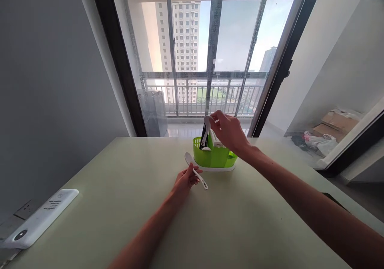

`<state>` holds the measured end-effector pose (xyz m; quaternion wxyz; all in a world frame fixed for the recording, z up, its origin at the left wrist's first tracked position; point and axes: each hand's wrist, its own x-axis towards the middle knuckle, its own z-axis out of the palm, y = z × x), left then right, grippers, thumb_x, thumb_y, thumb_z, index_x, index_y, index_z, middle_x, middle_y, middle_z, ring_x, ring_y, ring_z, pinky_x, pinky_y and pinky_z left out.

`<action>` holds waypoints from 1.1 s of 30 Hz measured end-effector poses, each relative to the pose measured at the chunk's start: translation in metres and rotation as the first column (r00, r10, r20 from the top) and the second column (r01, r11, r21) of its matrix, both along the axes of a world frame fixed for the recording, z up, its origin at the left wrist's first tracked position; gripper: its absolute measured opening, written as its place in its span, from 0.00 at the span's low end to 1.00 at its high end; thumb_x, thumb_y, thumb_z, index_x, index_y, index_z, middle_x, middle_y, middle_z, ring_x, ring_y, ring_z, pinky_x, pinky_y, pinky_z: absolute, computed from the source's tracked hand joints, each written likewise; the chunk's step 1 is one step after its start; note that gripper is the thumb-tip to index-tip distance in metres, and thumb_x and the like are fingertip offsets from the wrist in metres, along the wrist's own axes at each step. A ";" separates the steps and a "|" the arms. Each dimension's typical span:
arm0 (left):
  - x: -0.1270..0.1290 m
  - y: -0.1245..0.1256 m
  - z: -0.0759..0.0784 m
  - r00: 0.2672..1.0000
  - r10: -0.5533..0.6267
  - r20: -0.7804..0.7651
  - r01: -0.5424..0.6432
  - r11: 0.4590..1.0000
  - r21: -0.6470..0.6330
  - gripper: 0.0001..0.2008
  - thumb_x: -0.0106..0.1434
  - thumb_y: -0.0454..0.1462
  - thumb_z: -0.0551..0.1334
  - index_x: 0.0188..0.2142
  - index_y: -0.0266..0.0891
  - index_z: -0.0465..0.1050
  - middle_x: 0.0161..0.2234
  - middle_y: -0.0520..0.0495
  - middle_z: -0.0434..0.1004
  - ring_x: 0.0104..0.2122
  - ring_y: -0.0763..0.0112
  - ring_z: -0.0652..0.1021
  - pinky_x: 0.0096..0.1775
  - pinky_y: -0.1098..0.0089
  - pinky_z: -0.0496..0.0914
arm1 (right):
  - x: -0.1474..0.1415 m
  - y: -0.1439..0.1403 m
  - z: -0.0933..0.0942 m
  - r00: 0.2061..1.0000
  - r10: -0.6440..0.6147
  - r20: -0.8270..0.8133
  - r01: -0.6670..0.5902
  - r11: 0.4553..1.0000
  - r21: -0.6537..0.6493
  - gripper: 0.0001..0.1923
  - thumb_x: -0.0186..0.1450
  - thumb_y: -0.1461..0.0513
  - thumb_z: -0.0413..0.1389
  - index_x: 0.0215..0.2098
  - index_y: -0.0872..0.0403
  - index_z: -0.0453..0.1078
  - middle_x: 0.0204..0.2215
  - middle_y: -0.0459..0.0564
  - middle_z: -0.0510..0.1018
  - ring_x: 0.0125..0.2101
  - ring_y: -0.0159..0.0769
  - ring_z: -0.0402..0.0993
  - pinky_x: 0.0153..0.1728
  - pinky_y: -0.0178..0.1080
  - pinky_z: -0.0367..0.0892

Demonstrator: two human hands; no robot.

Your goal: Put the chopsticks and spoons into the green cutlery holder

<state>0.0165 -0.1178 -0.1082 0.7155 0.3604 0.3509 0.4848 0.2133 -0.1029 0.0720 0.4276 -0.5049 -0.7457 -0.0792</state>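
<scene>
Left hand (185,180): rests on the table (126,205), fingers curled around the handle of a white spoon (195,173); the bowl of the spoon points toward 11 o'clock, the handle end toward 5 o'clock.
Right hand (229,132): raised above the green caddy (213,156), fingertips pinched on the top of a white utensil (207,133) that stands in the caddy.
Green caddy: sits on a white base at 12 o'clock from the left hand, near the far table edge; dark utensils stand beside the white one.
White spoon: lies just beside the caddy base, at its 7 o'clock.
White power strip (39,221): at 9 o'clock, on the left table edge.
</scene>
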 end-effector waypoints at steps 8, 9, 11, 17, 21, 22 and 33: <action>-0.005 0.005 -0.003 1.000 -0.001 -0.028 0.002 0.998 0.055 0.29 0.53 0.56 0.72 0.37 0.31 0.79 0.33 0.41 0.84 0.20 0.78 0.75 0.25 0.74 0.67 | -0.048 0.006 -0.040 0.858 -0.016 0.513 0.174 0.949 -0.262 0.10 0.76 0.62 0.44 0.49 0.56 0.65 0.41 0.58 0.79 0.36 0.43 0.79 0.32 0.36 0.61; -0.006 0.006 -0.005 1.000 0.004 -0.031 -0.002 0.998 0.060 0.29 0.52 0.57 0.72 0.37 0.31 0.79 0.33 0.41 0.85 0.21 0.77 0.75 0.25 0.74 0.67 | -0.051 0.004 -0.045 0.850 -0.002 0.527 0.174 0.945 -0.277 0.09 0.75 0.63 0.45 0.49 0.56 0.65 0.42 0.58 0.79 0.38 0.43 0.79 0.33 0.36 0.62; -0.008 0.008 -0.007 0.999 0.014 -0.035 -0.012 0.998 0.061 0.30 0.52 0.57 0.72 0.38 0.31 0.80 0.34 0.40 0.85 0.21 0.77 0.75 0.25 0.74 0.66 | -0.055 0.002 -0.051 0.837 0.015 0.546 0.178 0.938 -0.299 0.09 0.74 0.64 0.46 0.50 0.56 0.64 0.44 0.60 0.78 0.41 0.45 0.79 0.36 0.37 0.64; -0.009 0.007 -0.006 0.999 0.010 -0.037 -0.007 0.997 0.077 0.29 0.54 0.57 0.71 0.40 0.31 0.80 0.35 0.39 0.85 0.23 0.76 0.75 0.27 0.73 0.66 | -0.052 0.004 -0.058 0.839 -0.007 0.544 0.228 0.912 -0.340 0.11 0.73 0.67 0.44 0.51 0.59 0.64 0.43 0.63 0.79 0.40 0.48 0.80 0.37 0.41 0.67; -0.008 0.005 -0.004 0.998 0.018 -0.053 -0.014 0.996 0.083 0.30 0.54 0.57 0.71 0.41 0.30 0.80 0.37 0.38 0.84 0.23 0.77 0.75 0.27 0.72 0.65 | -0.052 0.004 -0.057 0.856 0.006 0.516 0.218 0.902 -0.373 0.12 0.72 0.69 0.45 0.51 0.60 0.65 0.41 0.62 0.80 0.39 0.47 0.80 0.37 0.39 0.67; -0.008 0.005 -0.003 0.998 0.021 -0.052 -0.016 0.996 0.085 0.30 0.55 0.57 0.71 0.41 0.30 0.80 0.37 0.38 0.84 0.23 0.77 0.74 0.27 0.72 0.65 | -0.051 0.003 -0.055 0.863 0.014 0.506 0.208 0.902 -0.379 0.11 0.72 0.68 0.46 0.51 0.60 0.65 0.41 0.62 0.80 0.39 0.47 0.80 0.36 0.39 0.67; -0.010 -0.009 0.008 0.951 -0.286 0.118 0.271 0.954 0.128 0.24 0.62 0.54 0.67 0.44 0.35 0.79 0.19 0.59 0.59 0.16 0.82 0.55 0.21 0.75 0.53 | -0.038 -0.020 -0.005 0.963 0.241 0.123 -0.175 0.901 -0.397 0.18 0.70 0.55 0.56 0.56 0.51 0.67 0.48 0.50 0.79 0.39 0.35 0.78 0.44 0.38 0.68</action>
